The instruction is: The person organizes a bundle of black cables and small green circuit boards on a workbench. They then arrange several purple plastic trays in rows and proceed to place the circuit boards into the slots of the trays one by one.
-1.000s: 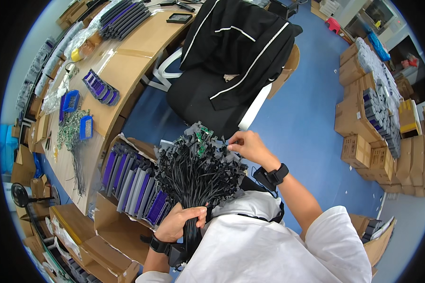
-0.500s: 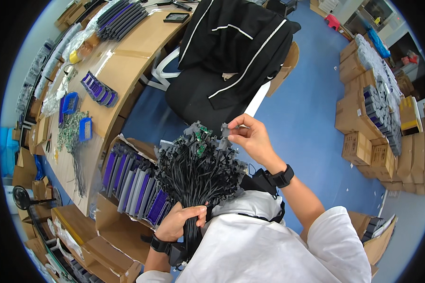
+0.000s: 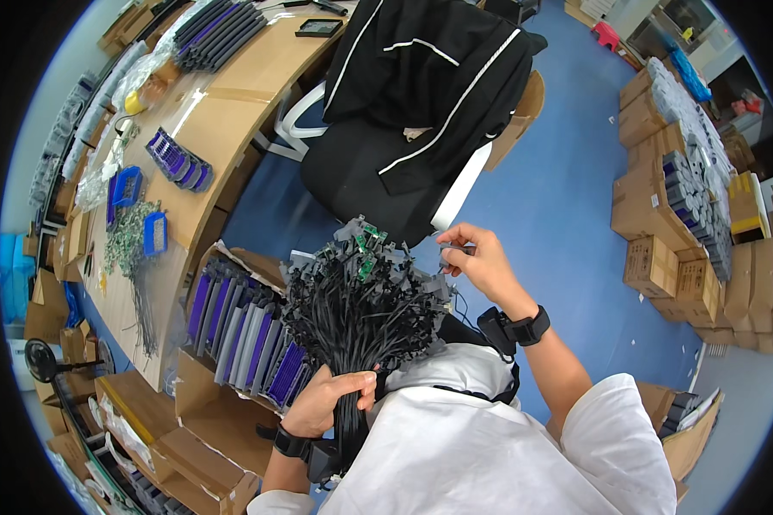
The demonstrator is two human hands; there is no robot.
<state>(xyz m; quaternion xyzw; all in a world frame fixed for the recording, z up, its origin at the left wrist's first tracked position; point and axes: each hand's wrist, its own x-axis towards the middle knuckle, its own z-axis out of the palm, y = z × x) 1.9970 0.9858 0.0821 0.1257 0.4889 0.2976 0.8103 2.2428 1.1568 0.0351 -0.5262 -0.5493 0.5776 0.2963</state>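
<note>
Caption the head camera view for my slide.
Left hand grips a black cable bundle; right hand pinches a small gray part beside it, near a black chair.

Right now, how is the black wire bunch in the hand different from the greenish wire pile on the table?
The black wire bunch is held in the left hand; the greenish wire pile lies on the table. The black wire bunch has mostly black and grey ends with a few green spots; the greenish wire pile has mostly green and pale ones. Both have lots of thin, dark wires trailing from clustered ends.
</note>
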